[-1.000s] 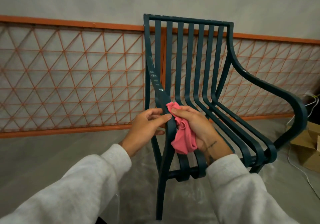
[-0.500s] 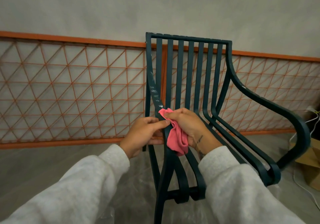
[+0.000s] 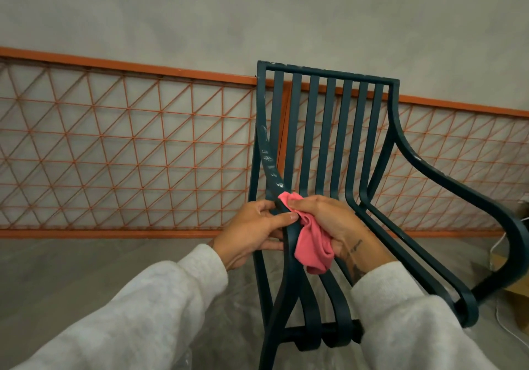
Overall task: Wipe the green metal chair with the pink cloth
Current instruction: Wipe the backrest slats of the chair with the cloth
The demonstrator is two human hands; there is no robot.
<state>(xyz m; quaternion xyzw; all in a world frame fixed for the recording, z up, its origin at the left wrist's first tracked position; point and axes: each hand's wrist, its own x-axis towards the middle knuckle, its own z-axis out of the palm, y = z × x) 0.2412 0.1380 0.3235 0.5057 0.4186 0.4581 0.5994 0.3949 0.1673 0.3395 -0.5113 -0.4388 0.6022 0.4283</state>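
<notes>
Bunched in my right hand [image 3: 329, 220], the pink cloth [image 3: 310, 243] is pinched closed against the inner face of the green metal chair [image 3: 323, 129] at its left armrest rail [image 3: 270, 166], while my left hand [image 3: 252, 232] clasps that same rail from the outer side. White smudges run up the rail's long axis just above my grip, so I judge the next wipe goes upward along it, right hand nearest

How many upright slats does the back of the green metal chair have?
7 slats in a row under the green metal chair's top rail; hands hide some lower ends.
</notes>
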